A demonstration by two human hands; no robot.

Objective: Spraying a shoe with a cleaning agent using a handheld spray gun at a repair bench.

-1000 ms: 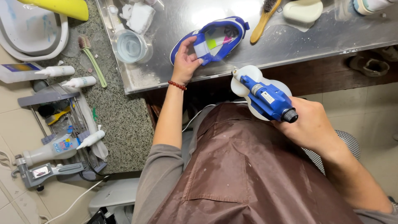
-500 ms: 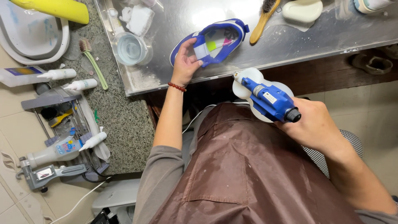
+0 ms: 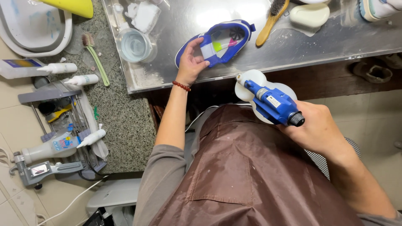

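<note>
Steel table [image 3: 310,42]: 1 blue shoe [image 3: 222,42], brush [image 3: 272,16], soap [image 3: 310,14], cup [image 3: 135,45], rag [image 3: 144,14].

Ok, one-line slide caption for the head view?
Left hand steadies a blue shoe on the steel table; right hand holds a blue spray tool.

The child's shoe [image 3: 217,44] is blue with white strap and green-pink insole, the handheld power tool [image 3: 273,102] blue, the apron [image 3: 247,175] brown, the bead bracelet [image 3: 181,86] red.
</note>
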